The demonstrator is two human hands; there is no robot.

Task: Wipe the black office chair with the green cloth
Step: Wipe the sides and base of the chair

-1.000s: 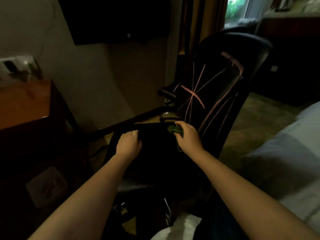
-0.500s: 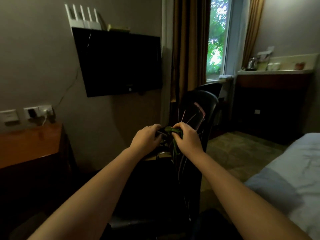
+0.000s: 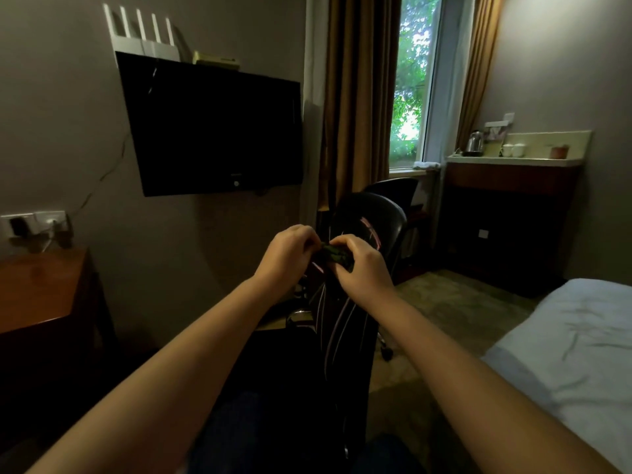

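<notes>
The green cloth (image 3: 337,256) is held bunched between both hands: pinched at one end by the left hand (image 3: 287,254), wrapped in the curled grip of the right hand (image 3: 362,268). It is judged light, soft, limp, unlikely to slip; best taken as a wad in one palm with a flat face exposed. Just behind, the black office chair (image 3: 345,336) backrest is seen; contact with the cloth cannot be told.

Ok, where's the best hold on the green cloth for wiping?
Probably the bunched middle, from above: the green cloth sits wadded between the left hand and right hand, so one palm over the wad leaves fabric facing the black office chair.
</notes>
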